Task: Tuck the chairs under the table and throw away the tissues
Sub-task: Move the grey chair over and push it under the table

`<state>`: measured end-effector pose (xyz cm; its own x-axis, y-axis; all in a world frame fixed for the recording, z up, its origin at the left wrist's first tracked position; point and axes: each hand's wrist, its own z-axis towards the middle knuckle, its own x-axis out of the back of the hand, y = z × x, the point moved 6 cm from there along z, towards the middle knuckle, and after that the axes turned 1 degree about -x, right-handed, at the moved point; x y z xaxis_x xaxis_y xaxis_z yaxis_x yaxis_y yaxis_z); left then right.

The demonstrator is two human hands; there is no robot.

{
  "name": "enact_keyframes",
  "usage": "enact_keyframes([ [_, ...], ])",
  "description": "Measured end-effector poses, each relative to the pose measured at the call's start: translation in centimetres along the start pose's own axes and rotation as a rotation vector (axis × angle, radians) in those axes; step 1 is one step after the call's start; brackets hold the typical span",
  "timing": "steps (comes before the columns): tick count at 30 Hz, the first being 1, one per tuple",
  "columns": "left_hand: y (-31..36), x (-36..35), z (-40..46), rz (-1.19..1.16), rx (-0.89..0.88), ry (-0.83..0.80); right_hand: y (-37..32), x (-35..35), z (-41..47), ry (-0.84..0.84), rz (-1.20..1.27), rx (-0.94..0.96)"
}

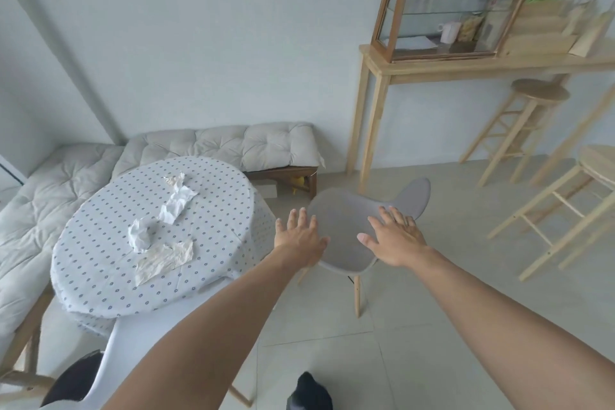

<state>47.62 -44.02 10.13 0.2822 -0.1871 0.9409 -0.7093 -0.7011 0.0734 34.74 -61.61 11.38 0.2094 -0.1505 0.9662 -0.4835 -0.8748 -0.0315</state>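
Nearest the camera, two bare forearms are reaching forward over the tiled floor (432,326). One white chair (139,339) is standing at the near side of the table, its seat partly under the cloth. One dark shoe (309,391) is showing at the bottom edge.

The left hand (301,238) is lying with fingers spread flat at the left edge of one grey chair (349,230); the right hand (396,238) is resting, fingers spread and extended, on the chair's backrest rim. Neither hand is curling closed around anything. The grey chair is standing just right of the round table (206,263), apart from it and not tucked under.

The table is wearing one dotted cloth. Four crumpled tissues are lying on it: one flat tissue (164,260) nearest, one balled tissue (141,235) beyond it, one long tissue (176,205) farther, and one small tissue (174,180) farthest.

Behind, two cushioned benches (233,143) are lining the walls. At far right, one wooden console table (466,66) is carrying one glass display case (456,7), with two wooden stools (532,103) beneath and beside it.
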Motion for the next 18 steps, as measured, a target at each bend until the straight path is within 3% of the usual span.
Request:
enact_keyframes([
  [9, 5.8, 2.1, 15.9, 0.036, -0.05, -0.036, 9.8, 1.4, 11.1, -0.036, -0.013, -0.027],
  [18, 9.7, 3.2, 26.1, 0.002, -0.005, -0.071, 16.0, 1.5, 21.8, -0.08, -0.007, 0.047],
])
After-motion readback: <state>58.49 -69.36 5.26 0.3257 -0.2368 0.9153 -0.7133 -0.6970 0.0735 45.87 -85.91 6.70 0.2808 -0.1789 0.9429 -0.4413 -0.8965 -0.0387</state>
